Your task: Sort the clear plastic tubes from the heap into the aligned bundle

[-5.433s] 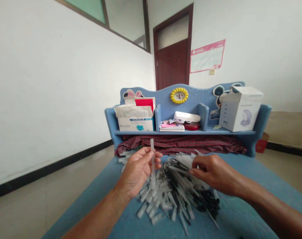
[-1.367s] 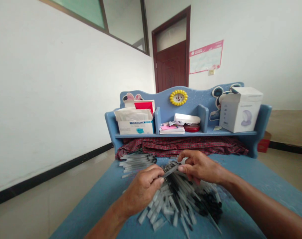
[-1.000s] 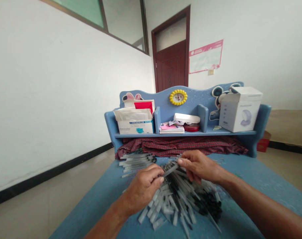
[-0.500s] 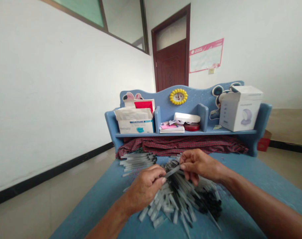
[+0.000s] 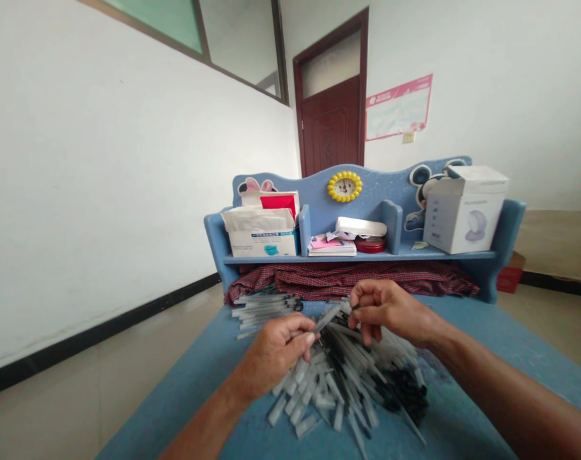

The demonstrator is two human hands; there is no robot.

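Observation:
My left hand (image 5: 275,351) is closed around a clear plastic pen tube (image 5: 326,317) that points up and to the right. My right hand (image 5: 383,308) hovers just past the tube's upper end, thumb and forefinger pinched on a small dark part I cannot make out. Both hands are above a loose heap of clear tubes and black pen parts (image 5: 352,383) on the blue desk (image 5: 463,409). A neat row of assembled pens (image 5: 264,306) lies to the left of the heap.
At the desk's far end stands a blue shelf (image 5: 357,255) with a mask box (image 5: 261,231), papers, a red tin, a white carton (image 5: 463,207) and a small yellow clock (image 5: 344,185). Red plaid cloth (image 5: 352,278) lies under it. A dark door is behind.
My right hand has drawn back a little from the tube's end and lifted slightly. My left hand has tilted the tube somewhat more upward. Earlier still, the left hand held a tube upright.

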